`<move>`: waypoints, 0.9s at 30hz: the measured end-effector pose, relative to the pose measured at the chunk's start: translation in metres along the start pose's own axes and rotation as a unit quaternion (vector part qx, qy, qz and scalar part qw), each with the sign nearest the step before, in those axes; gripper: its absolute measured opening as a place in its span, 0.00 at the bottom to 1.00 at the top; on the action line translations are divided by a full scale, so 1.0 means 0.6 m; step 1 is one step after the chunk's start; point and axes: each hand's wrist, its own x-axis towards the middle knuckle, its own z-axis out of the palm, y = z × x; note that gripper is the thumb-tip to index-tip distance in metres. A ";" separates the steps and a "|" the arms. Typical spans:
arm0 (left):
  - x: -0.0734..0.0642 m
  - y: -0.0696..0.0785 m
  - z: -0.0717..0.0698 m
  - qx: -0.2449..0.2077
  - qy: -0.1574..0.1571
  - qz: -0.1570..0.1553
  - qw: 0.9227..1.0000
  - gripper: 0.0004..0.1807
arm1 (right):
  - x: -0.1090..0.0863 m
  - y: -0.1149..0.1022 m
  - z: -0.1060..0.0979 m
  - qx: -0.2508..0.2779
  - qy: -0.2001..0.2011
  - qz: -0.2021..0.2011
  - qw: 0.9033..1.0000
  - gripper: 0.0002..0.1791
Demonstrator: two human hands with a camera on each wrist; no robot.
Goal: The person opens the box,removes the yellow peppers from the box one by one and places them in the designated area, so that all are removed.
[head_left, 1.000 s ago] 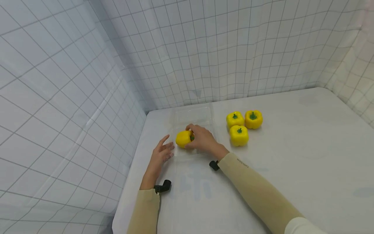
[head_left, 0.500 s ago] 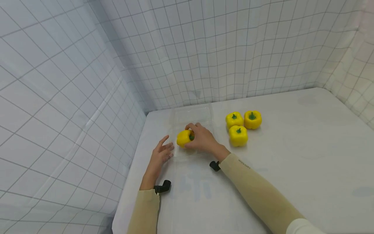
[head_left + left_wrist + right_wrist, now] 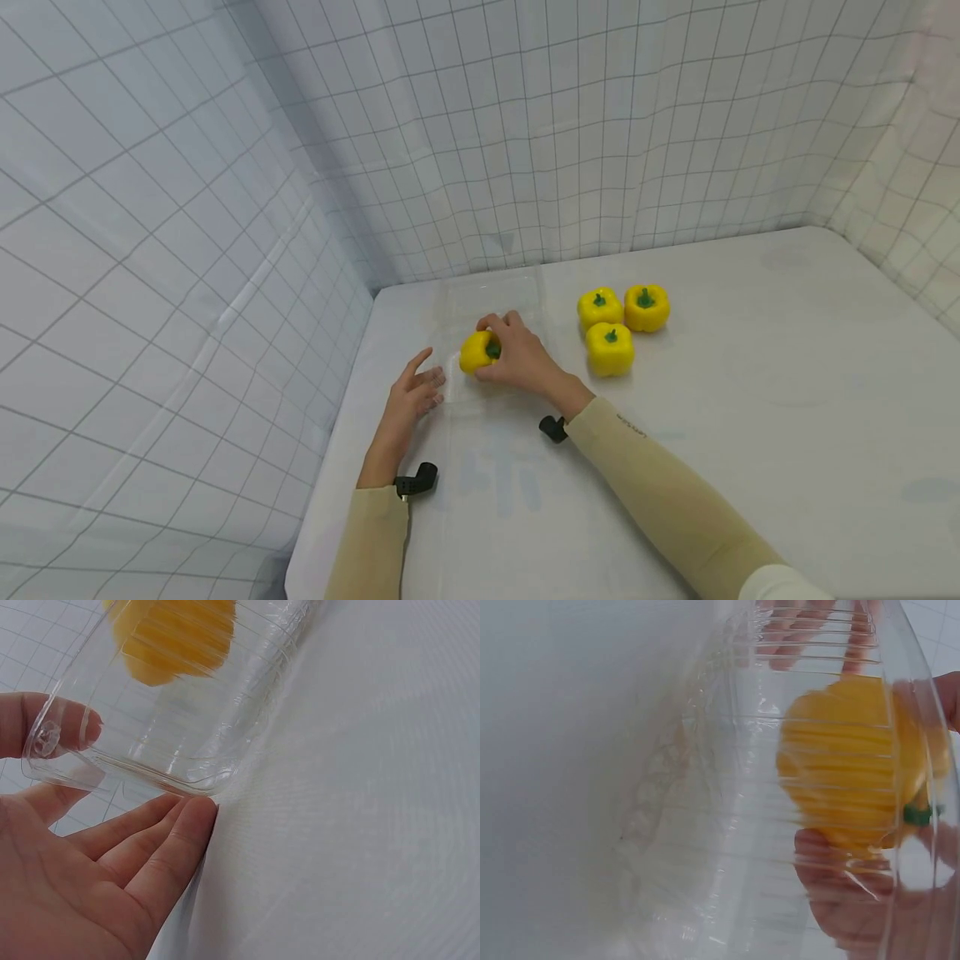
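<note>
A yellow bell pepper (image 3: 475,353) lies on its side, green stem toward the palm, in the grip of my right hand (image 3: 522,357). It is over or inside a clear plastic container (image 3: 491,293); whether it touches the bottom I cannot tell. The right wrist view shows the pepper (image 3: 840,757) through the ribbed plastic wall. My left hand (image 3: 411,396) is at the container's left side, fingers loosely extended. Up close in the left wrist view, fingertips (image 3: 196,814) touch or nearly touch the container's corner, and one digit shows through the plastic.
Right of the container, three more yellow bell peppers stand close together, stems up: a back-left pepper (image 3: 600,309), a back-right pepper (image 3: 647,308) and a front pepper (image 3: 610,350). A white tabletop (image 3: 750,400) spreads rightward. Gridded white curtains (image 3: 570,125) enclose the back and sides.
My right hand has shifted the held pepper slightly to the right and toward the back. The left hand has stayed almost still at the container's side.
</note>
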 end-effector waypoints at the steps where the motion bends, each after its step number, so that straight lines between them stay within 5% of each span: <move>1: 0.000 0.000 0.000 -0.001 -0.001 0.001 1.000 0.36 | 0.000 -0.001 -0.001 -0.002 0.000 -0.001 1.000 0.35; 27: -0.001 0.000 -0.002 -0.004 -0.009 -0.001 1.000 0.36 | -0.017 -0.014 -0.021 -0.045 0.018 -0.021 0.999 0.34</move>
